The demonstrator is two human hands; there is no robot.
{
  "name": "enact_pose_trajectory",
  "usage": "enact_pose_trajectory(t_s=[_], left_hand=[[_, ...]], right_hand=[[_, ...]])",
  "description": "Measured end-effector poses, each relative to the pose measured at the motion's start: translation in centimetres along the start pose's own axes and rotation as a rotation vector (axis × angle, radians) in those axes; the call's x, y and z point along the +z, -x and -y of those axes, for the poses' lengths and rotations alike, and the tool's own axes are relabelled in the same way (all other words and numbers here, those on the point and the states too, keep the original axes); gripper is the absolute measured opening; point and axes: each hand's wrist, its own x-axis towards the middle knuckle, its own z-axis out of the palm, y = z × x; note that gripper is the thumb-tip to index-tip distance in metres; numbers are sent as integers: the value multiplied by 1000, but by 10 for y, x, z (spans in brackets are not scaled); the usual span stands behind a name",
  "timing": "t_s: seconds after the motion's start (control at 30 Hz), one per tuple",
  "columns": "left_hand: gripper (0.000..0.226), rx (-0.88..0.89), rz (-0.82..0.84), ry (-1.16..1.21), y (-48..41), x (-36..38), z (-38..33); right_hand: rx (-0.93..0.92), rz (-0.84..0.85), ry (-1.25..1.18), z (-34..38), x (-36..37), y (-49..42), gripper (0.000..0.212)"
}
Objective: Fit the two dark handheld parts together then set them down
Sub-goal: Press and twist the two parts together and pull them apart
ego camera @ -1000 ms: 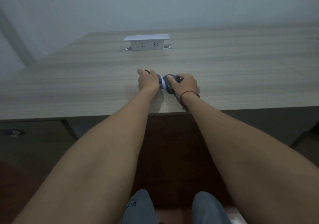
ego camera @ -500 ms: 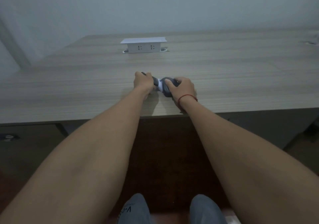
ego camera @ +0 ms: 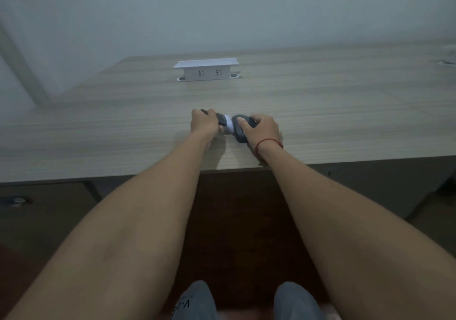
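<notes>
Two hands were at work near the front edge of a wood-grain table [ego camera: 320, 112]. The left hand [ego camera: 204, 124] was wrapped around a dark handheld part [ego camera: 220, 119], fingers curled over its top so that only its right-hand end and a sliver at the far left showed. The right hand [ego camera: 264, 128] was clasped over a second, rounder dark part [ego camera: 239, 129], the thumb lying across its upper face. A white section [ego camera: 229, 127] was visible in the narrow space between the two dark parts; whether the parts were fully seated against each other could not be determined. Both parts sat low over the tabletop, but contact with the surface could not be confirmed because the hands covered their undersides. A red cord bracelet [ego camera: 268, 143] circled the right wrist. Farther back on the table, well apart from the hands, stood a white pop-up socket box [ego camera: 206, 70] with two outlets facing the camera. No object lay between the hands and that box. Below the table edge, grey-clad knees [ego camera: 293, 300] were in view.
</notes>
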Motion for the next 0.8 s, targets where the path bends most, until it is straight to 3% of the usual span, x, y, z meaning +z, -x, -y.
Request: enact_pose_trajectory(t_s=[0.1, 0.23, 0.3, 0.37, 0.53, 0.6, 0.7, 0.8], left_hand=[[34, 4, 43, 8, -1, 2, -1], [28, -106, 417, -119, -1, -27, -13], [27, -146, 514, -202, 2, -35, -16], [26, -137, 457, -221, 1, -32, -15], [35, -12, 83, -134, -12, -3, 2], [42, 15, 28, -88, -16, 3, 3], [39, 34, 80, -146, -24, 3, 0], [31, 24, 278, -223, -22, -10, -5]], right_hand=[[0, -8, -1, 0, 0, -1, 48], [1, -29, 3, 1, 1, -3, 48], [-2, -28, 10, 1, 2, -3, 47], [-2, -14, 9, 1, 2, -1, 47], [0, -4, 0, 1, -1, 1, 47], [-4, -12, -16, 0, 0, 0, 45], [-12, -28, -7, 0, 2, -5, 42], [3, -32, 11, 0, 2, -13, 44]])
